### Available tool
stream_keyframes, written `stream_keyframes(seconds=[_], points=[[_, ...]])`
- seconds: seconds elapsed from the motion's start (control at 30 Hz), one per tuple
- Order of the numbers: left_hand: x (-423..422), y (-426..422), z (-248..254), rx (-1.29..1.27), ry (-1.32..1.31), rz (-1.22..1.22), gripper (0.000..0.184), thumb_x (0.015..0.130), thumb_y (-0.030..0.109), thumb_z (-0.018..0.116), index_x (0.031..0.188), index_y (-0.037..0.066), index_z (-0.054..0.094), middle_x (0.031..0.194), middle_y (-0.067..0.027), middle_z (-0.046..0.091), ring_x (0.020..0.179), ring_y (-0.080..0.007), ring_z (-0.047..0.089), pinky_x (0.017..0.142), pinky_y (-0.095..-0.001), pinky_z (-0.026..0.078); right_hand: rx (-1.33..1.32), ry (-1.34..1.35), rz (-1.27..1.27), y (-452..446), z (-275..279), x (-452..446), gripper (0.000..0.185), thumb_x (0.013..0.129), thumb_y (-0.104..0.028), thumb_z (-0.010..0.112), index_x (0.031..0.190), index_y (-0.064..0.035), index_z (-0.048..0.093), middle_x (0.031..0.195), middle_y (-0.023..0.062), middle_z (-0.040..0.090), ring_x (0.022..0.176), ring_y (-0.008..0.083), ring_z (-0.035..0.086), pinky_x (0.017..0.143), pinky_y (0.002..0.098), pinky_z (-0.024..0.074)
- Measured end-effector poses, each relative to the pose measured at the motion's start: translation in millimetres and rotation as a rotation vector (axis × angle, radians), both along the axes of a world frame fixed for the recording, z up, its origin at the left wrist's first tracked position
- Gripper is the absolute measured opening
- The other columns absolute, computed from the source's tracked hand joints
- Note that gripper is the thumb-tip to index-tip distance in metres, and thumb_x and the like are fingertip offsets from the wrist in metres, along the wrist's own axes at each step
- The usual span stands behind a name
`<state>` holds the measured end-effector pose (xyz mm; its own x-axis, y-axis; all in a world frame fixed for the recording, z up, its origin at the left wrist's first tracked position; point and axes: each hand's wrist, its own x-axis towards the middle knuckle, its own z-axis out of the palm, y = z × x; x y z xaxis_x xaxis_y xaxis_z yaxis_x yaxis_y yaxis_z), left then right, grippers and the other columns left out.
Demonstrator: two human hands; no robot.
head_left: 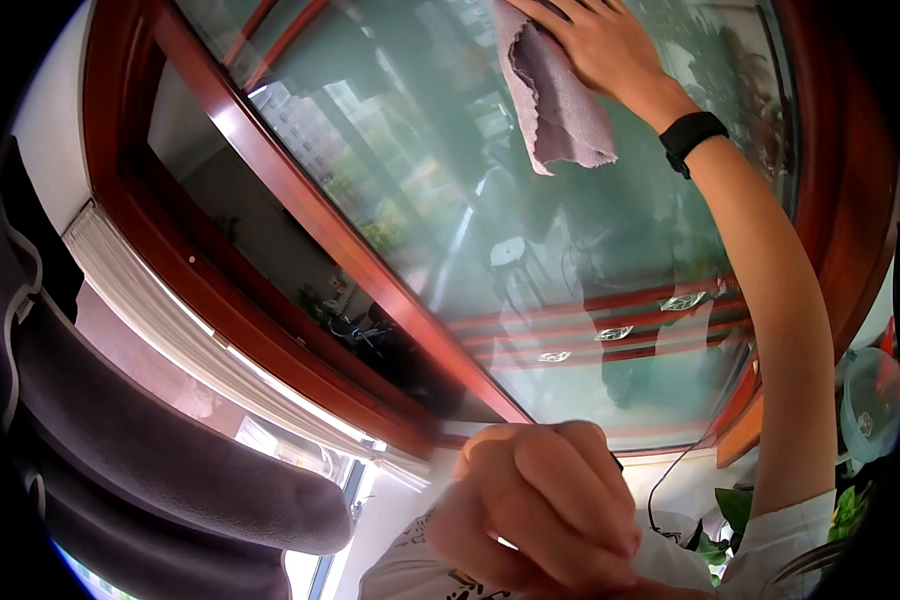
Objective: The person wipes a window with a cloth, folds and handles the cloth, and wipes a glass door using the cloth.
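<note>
High on the glass pane (410, 150), my right hand (605, 55) presses a greyish-pink cloth (570, 125) against the surface. The cloth hangs below the fingers in a loose fold with a ragged edge, and the fingertips are cut off by the top of the view. A black band (695, 138) circles my right wrist. Close to the camera at the bottom, my left hand (540, 505) is curled into a fist in front of my shirt. Whether anything sits inside the fist is hidden.
A red-brown wooden frame (300, 210) edges the pane, with a dark opening left of it. Grey curtains (170, 430) and a white blind (170, 290) hang at lower left. Leaves (735, 508) and a translucent bluish container (870, 405) are at lower right.
</note>
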<state>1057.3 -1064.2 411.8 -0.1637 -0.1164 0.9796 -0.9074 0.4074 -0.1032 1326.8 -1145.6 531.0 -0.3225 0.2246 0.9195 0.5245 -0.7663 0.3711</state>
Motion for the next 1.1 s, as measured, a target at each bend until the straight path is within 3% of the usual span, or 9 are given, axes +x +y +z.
stream_keyframes(seconds=[0.1, 0.2, 0.27, 0.57, 0.7, 0.8, 0.93, 1.07, 1.1], points=[[9.8, 5.8, 11.3, 0.033, -0.008, 0.234, 0.017, 0.084, 0.01, 0.068, 0.077, 0.01, 0.053, 0.077, -0.0067, 0.062, 0.077, -0.0233, 0.059, 0.064, -0.0296, 0.046, -0.002, 0.001, -0.01, -2.4, -1.2, 3.0, 0.05, 0.089, -0.026, 0.056, 0.137, -0.0132, 0.053, 0.144, 0.0132, 0.047, 0.139, 0.0318, 0.036, 0.115, 0.0477, 0.0252], [54.4, 0.1, 16.9, -0.169, 0.032, 0.605, 0.033, 0.073, -0.005, 0.079, 0.094, 0.002, 0.055, 0.083, -0.0075, 0.054, 0.073, -0.0204, 0.057, 0.059, -0.0293, 0.043, 0.001, -0.002, -0.002, -2.6, 1.7, 2.4, 0.049, 0.091, -0.028, 0.056, 0.138, -0.0137, 0.052, 0.144, 0.0129, 0.047, 0.139, 0.0317, 0.036, 0.115, 0.0474, 0.0249], [87.4, 3.3, 23.5, -0.191, 0.145, 0.678, 0.027, 0.078, -0.016, 0.069, 0.098, -0.003, 0.055, 0.08, -0.0067, 0.055, 0.066, -0.0181, 0.056, 0.063, -0.0286, 0.048, 0.006, -0.007, -0.019, -1.6, 4.0, 2.2, 0.049, 0.092, -0.029, 0.055, 0.138, -0.0141, 0.052, 0.142, 0.0128, 0.049, 0.139, 0.032, 0.037, 0.115, 0.0481, 0.0253], [169.5, 50.3, 54.4, 0.246, 0.123, 1.185, 0.025, 0.086, -0.004, 0.063, 0.111, 0.003, 0.062, 0.092, -0.0114, 0.065, 0.084, -0.0223, 0.065, 0.077, -0.0313, 0.052, -0.042, 0.007, 0.046, -3.1, 3.0, 2.3, 0.051, 0.092, -0.028, 0.055, 0.14, -0.0115, 0.049, 0.141, 0.017, 0.048, 0.138, 0.0358, 0.037, 0.116, 0.051, 0.0239], [198.9, 52.3, 46.3, 0.011, -0.123, 1.4, 0.032, 0.087, -0.003, 0.059, 0.118, -0.002, 0.055, 0.118, -0.0208, 0.053, 0.107, -0.0354, 0.053, 0.091, -0.0437, 0.045, 0.034, -0.013, -0.006, 4.7, 1.0, 15.0, 0.057, 0.089, -0.031, 0.063, 0.142, -0.0227, 0.047, 0.143, 0.004, 0.049, 0.138, 0.0259, 0.037, 0.112, 0.0464, 0.031], [212.5, 61.0, 48.1, -0.123, -0.156, 1.551, 0.041, 0.089, 0.001, 0.056, 0.126, -0.008, 0.044, 0.131, -0.0268, 0.039, 0.117, -0.0439, 0.039, 0.101, -0.0523, 0.033, -0.011, -0.004, -0.054, 0.1, 3.9, 15.0, 0.054, 0.089, -0.031, 0.062, 0.141, -0.0219, 0.049, 0.142, 0.0037, 0.05, 0.137, 0.0258, 0.038, 0.108, 0.0458, 0.0353], [226.4, 75.2, 78.0, -0.26, -0.155, 1.592, 0.037, 0.094, 0.014, 0.052, 0.124, -0.008, 0.047, 0.132, -0.0265, 0.04, 0.119, -0.043, 0.04, 0.104, -0.0523, 0.029, -0.029, -0.04, -0.058, -5.2, 11.9, 9.8, 0.05, 0.088, -0.035, 0.062, 0.135, -0.0216, 0.054, 0.138, 0.0029, 0.052, 0.131, 0.0243, 0.043, 0.103, 0.043, 0.0388], [248.4, 102.3, 126.6, -0.269, -0.511, 1.771, 0.037, 0.097, 0.021, 0.055, 0.122, -0.006, 0.052, 0.128, -0.0256, 0.047, 0.119, -0.0403, 0.043, 0.104, -0.0493, 0.032, 0.079, -0.123, -0.092, -6.3, 28.2, 12.3, 0.042, 0.084, -0.036, 0.064, 0.122, -0.0179, 0.061, 0.129, 0.0036, 0.056, 0.122, 0.0256, 0.047, 0.102, 0.0454, 0.0389], [253.4, 102.1, 137.7, -0.296, -0.35, 1.488, 0.038, 0.097, 0.022, 0.059, 0.123, -0.005, 0.052, 0.126, -0.0224, 0.05, 0.116, -0.0355, 0.047, 0.102, -0.0448, 0.037, 0.119, -0.101, -0.105, -8.6, 28.6, 4.0, 0.042, 0.084, -0.036, 0.064, 0.122, -0.0188, 0.061, 0.129, 0.004, 0.057, 0.125, 0.0273, 0.046, 0.103, 0.0481, 0.0376]])
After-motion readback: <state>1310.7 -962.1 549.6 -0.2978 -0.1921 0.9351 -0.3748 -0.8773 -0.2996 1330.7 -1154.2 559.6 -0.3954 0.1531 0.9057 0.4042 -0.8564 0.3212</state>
